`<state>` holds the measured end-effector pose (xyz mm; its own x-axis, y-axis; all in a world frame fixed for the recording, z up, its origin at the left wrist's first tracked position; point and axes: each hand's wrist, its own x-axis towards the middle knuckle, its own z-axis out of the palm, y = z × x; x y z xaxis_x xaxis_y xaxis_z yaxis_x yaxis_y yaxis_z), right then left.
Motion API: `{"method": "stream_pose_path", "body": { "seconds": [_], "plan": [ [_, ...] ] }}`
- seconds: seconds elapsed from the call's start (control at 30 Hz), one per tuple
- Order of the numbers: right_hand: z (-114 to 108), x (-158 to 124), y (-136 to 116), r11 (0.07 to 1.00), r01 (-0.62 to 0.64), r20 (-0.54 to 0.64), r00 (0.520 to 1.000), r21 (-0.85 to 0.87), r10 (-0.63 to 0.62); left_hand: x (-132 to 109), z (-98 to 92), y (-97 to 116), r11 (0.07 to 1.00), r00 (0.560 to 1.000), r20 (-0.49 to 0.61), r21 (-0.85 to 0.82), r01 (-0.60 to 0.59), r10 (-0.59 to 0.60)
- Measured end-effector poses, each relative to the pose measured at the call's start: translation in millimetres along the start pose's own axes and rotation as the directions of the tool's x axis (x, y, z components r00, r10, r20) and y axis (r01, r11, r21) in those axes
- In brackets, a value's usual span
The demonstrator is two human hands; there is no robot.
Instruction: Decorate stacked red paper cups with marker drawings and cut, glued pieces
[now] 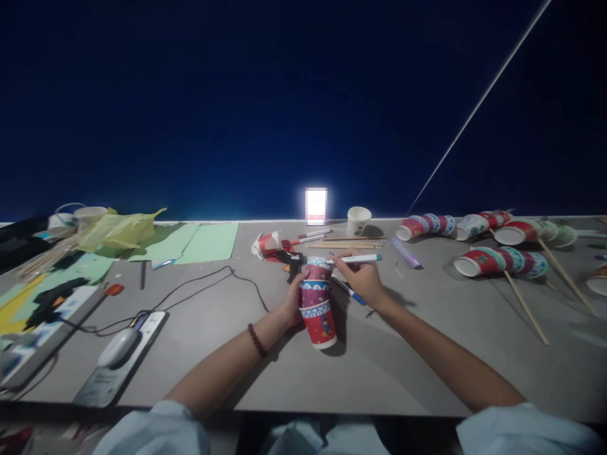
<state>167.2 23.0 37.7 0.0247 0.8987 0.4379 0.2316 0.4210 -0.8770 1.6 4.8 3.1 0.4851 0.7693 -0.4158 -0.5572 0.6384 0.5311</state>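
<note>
Set in from the middle of the tabletop (389,379)'s near edge, a stack of patterned paper cups (317,296) is sitting in the wrapped grip of the left hand (293,302) while the right hand (363,279) is pinching a white marker (363,258) at the stack's far end.

I get dim feed. Wall (190,126) beyond cup stack (318,303) sinks into near-black blue; table (265,392) around cup stack greyish, low contrast. Brightest spot I see: glowing rectangle (316,206) beyond cup stack, blown out, blocky, haloed. Soft shadow falls just right of cup stack. Cup stack reads fairly clear to me; power strip (53,346) far left of it looks soft, smeared toward edge.
</note>
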Motion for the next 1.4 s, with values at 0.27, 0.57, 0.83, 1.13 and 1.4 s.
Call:
{"method": "stream_pose_path", "body": {
  "seconds": [0.27,0.57,0.83,1.13,1.4],
  "plan": [
    [0.1,-0.3,-0.1,0.998,-0.026,0.01,1.0,0.049,0.025,-0.2,-0.4,0.3,1.0,1.0,-0.011,0.003,-0.003,0.003],
    [0.2,-0.4,0.4,0.998,-0.006,0.011,1.0,0.063,0.006,0.5,-2.5,-1.1,1.0,1.0,0.01,-0.003,-0.004,0.004],
    [0.3,-0.6,2.2,0.999,-0.001,0.004,1.0,0.049,0.001,-0.2,-2.0,-1.8,1.0,1.0,0.001,-0.005,0.005,-0.005],
    [-0.1,-0.3,1.1,0.999,-0.007,-0.003,1.0,0.033,0.007,-0.3,-1.3,-2.1,1.0,1.0,0.01,0.0,0.008,-0.008],
    [0.2,-0.6,0.0,1.0,-0.013,-0.001,1.0,0.028,0.013,-1.4,-0.2,-1.7,1.0,0.999,0.032,0.008,-0.006,0.005]
  ]
}}
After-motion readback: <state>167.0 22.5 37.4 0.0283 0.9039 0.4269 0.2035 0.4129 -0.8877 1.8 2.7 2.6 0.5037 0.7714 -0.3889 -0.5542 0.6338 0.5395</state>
